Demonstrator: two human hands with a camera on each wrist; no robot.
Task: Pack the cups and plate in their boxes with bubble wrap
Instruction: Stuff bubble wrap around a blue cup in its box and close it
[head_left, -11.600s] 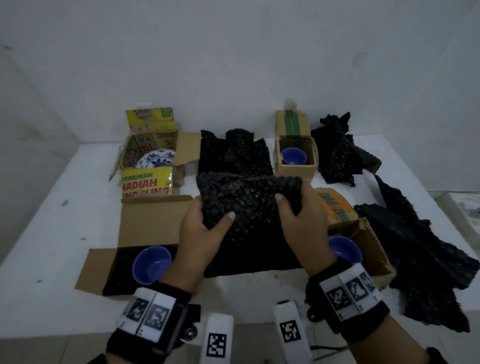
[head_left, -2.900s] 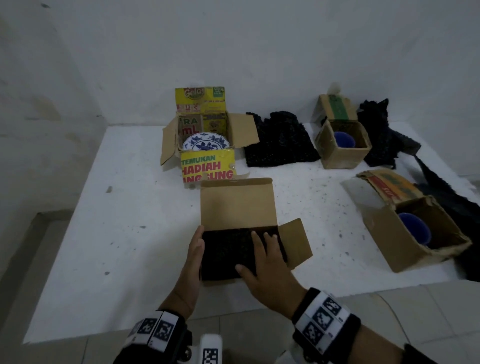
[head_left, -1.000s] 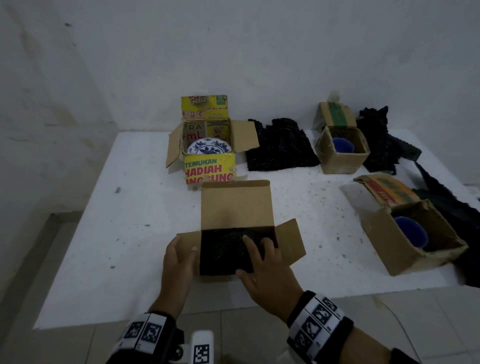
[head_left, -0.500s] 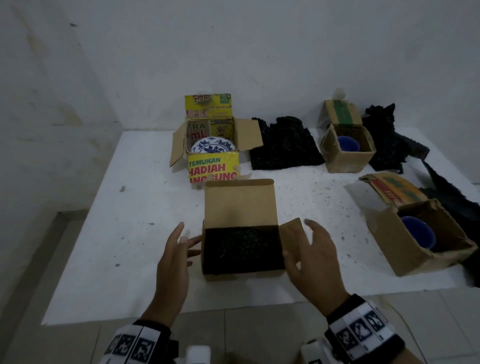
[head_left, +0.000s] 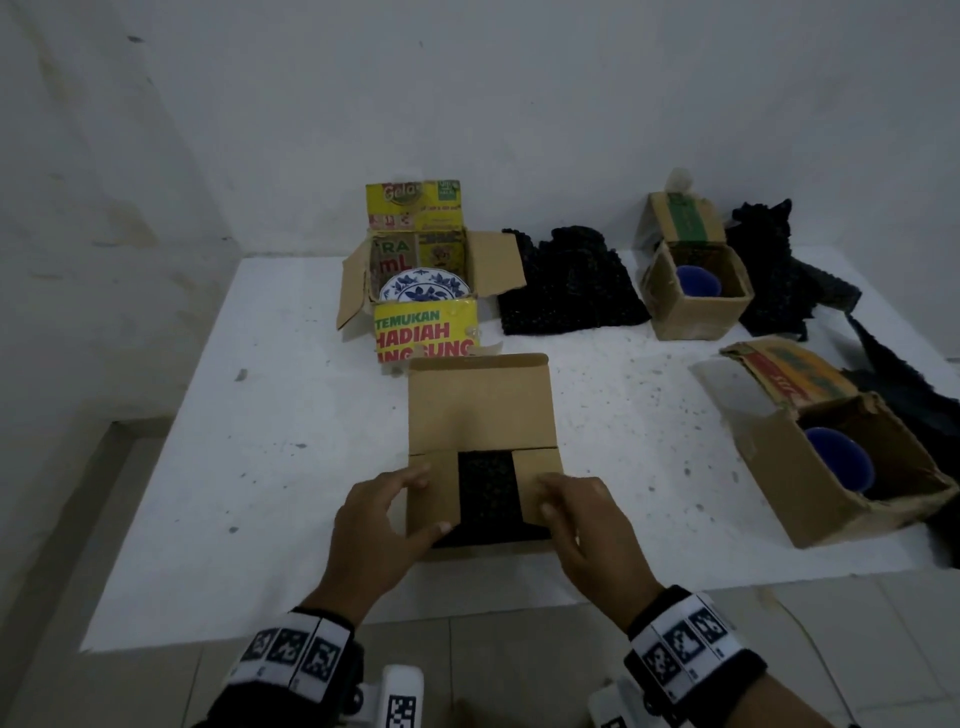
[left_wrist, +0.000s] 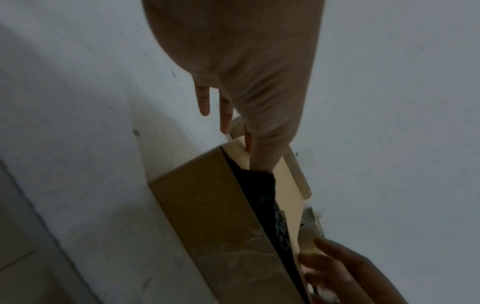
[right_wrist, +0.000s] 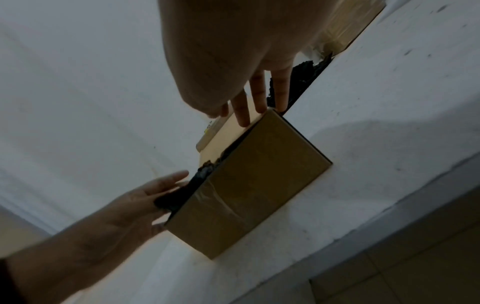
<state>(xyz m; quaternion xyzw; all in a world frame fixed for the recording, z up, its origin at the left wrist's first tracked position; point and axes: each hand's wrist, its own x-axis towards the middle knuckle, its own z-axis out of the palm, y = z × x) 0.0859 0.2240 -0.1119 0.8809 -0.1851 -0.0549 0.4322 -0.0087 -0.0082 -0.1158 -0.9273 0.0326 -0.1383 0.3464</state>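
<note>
- Cups first: one is presumably under the black bubble wrap (head_left: 488, 493) in the near cardboard box (head_left: 483, 545), which sits at the front edge of the tabletop (head_left: 260, 441); the cup itself is hidden, so I cannot confirm it.
- Left hand (head_left: 382, 525) presses the left side flap (head_left: 434, 488) inward with nearly straight fingers, thumb along the box's front; right hand (head_left: 582, 525) does the same on the right side flap (head_left: 540, 483). Neither hand is curled tight around anything.
- The two side flaps do not meet; a strip of wrap shows between them, and the big lid flap (head_left: 480, 400) stands open behind.
- Risk: the wrap looks springy. If either hand lets go before the lid comes down, the flaps will likely pop back up.
- Risk: the box is close to the front edge, so pushing toward the body could slide it off.
- Risk: pressing hard on bulging wrap could load the cup beneath or crease the flaps.
- Elsewhere, two blue cups (head_left: 698, 280) (head_left: 839, 465) sit uncovered in open boxes near the right edge, and the plate (head_left: 423, 286) lies bare in the yellow box (head_left: 426, 332) toward the back; spare black wrap (head_left: 566, 291) lies between them.
</note>
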